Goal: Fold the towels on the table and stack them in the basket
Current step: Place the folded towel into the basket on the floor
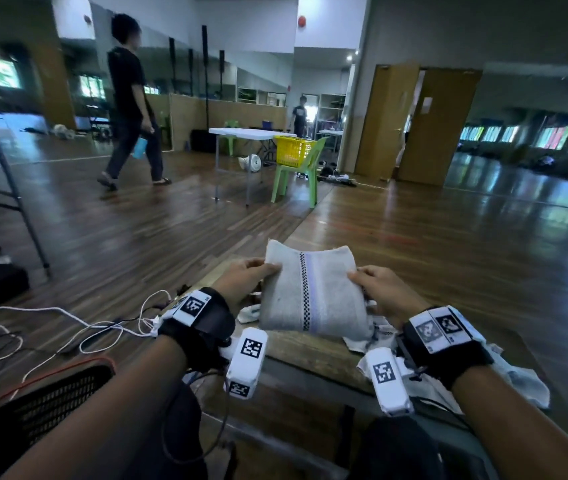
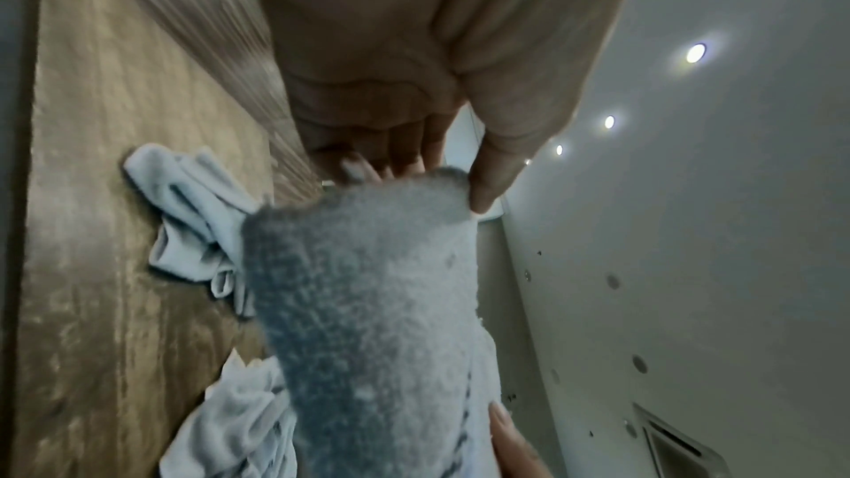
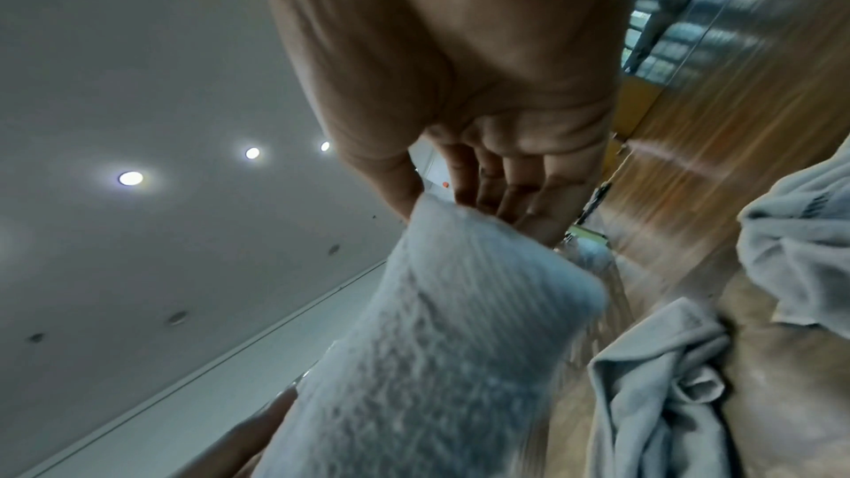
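Observation:
A folded grey towel (image 1: 310, 292) with a checked stripe is held up above the wooden table (image 1: 310, 351). My left hand (image 1: 248, 271) pinches its left edge between thumb and fingers, and my right hand (image 1: 382, 289) pinches its right edge. In the left wrist view the thumb lies on the towel (image 2: 368, 304) and the fingers (image 2: 404, 155) sit behind it. The right wrist view shows the same towel (image 3: 437, 340) with the fingers (image 3: 506, 195) behind its top edge. A black mesh basket (image 1: 50, 403) with a red rim stands low at my left.
Crumpled white towels (image 1: 483, 368) lie on the table under and right of the held one, also seen as a heap (image 2: 193, 209) and a pile (image 3: 653, 395). White cables (image 1: 68, 327) trail over the floor at left. A person (image 1: 130, 109) walks far off; a yellow basket (image 1: 293, 150) sits on a green chair.

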`<state>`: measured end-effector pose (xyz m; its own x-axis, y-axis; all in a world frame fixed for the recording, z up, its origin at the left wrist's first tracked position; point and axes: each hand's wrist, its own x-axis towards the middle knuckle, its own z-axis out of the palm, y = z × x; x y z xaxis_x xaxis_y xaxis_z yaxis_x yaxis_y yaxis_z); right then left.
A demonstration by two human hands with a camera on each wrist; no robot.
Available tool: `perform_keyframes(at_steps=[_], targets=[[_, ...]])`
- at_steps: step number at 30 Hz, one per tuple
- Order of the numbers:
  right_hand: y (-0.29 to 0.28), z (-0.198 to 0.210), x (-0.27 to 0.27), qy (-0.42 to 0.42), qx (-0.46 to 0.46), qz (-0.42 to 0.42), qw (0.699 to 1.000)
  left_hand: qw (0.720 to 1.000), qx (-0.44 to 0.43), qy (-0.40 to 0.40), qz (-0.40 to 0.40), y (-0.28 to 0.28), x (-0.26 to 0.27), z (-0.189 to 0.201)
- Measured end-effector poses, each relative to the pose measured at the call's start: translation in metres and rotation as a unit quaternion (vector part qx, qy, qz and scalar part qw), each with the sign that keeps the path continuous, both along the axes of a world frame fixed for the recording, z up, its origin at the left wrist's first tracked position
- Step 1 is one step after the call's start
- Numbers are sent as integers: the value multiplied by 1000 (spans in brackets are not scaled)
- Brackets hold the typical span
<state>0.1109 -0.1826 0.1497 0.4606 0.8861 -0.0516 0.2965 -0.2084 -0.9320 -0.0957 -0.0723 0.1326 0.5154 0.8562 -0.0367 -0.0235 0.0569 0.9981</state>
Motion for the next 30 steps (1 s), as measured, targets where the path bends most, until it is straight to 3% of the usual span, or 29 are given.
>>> perform_keyframes(at_steps=[9,18,24,30], targets=[[54,3,-87,13,2,149,989,985,14,10,174,-8,-98,0],[120,-34,-204,6,-34,316,948,944,-21,31,328,-20,-217,-32],[161,-92,-275,28,-90,375,922,915,-86,53,391,-11,-277,-82],[203,-210,-331,11,-214,369,904,878,-189,135,419,19,-321,-197]])
